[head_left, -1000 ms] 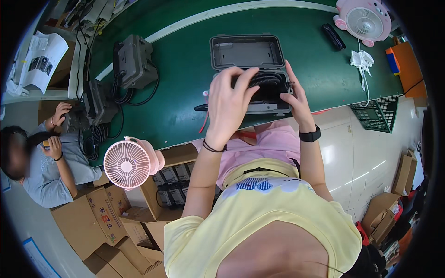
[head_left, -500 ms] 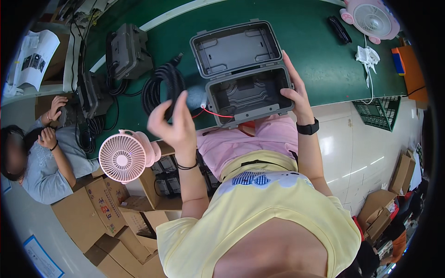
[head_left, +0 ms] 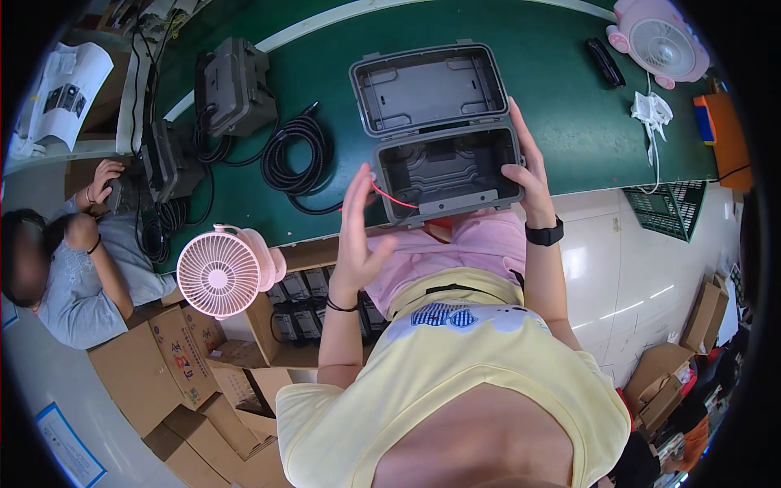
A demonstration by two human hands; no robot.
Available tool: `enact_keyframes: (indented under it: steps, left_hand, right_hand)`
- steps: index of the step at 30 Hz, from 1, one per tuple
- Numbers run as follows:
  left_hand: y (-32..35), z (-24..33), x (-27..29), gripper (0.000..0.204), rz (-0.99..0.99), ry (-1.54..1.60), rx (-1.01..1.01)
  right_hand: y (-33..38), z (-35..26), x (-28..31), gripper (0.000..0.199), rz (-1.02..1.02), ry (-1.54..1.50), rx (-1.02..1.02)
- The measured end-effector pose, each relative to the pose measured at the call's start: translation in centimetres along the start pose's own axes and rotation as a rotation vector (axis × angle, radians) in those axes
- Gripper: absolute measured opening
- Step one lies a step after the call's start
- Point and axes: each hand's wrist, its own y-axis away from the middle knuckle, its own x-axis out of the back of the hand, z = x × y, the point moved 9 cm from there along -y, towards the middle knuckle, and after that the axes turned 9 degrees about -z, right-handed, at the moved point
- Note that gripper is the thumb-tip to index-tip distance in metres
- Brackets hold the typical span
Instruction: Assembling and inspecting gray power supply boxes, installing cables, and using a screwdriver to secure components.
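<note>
A dark grey plastic case (head_left: 449, 213) lies at the table's near edge, its lid (head_left: 431, 88) swung back and its inside bare but for a thin red wire (head_left: 394, 196). My right hand (head_left: 533, 175) grips the case's right side, thumb over the rim and fingers behind. Against the left side, my left hand (head_left: 358, 236) has its fingers stretched out flat, thumb apart. The red wire enters at the left wall beside those fingers. A coiled black cable (head_left: 297, 154) rests on the table to the left, its tail running toward my left hand.
A pink fan (head_left: 218, 276) stands at the table's near edge. More grey cases (head_left: 236, 85) with cables sit at left, where another person works. A black object (head_left: 604, 63), white mask (head_left: 651, 110) and second pink fan (head_left: 663, 45) are far right; a green crate (head_left: 665, 210) sits below.
My left hand has moved from over the coiled cable to the case's left side. The cable coil now lies on the table. The case sits slightly further right in view.
</note>
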Motion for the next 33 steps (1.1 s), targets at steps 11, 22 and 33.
enact_keyframes:
  steps: [11, 22, 33]
  left_hand:
    - [-0.4, 2.4, 2.5, 0.035, -0.011, -0.462, 0.074]
    - [-2.5, 6.7, 1.0, 0.024, 0.000, -0.056, 0.181]
    - [-4.0, 0.6, 1.7, 0.032, 0.265, 0.335, 0.277]
  right_hand:
    - [0.5, -0.2, 0.1, 0.098, -0.028, 0.003, 0.026]
    - [0.4, -0.4, -0.7, 0.095, -0.032, -0.019, 0.028]
    - [-0.2, -1.6, -0.1, 0.089, 0.083, 0.051, 0.047]
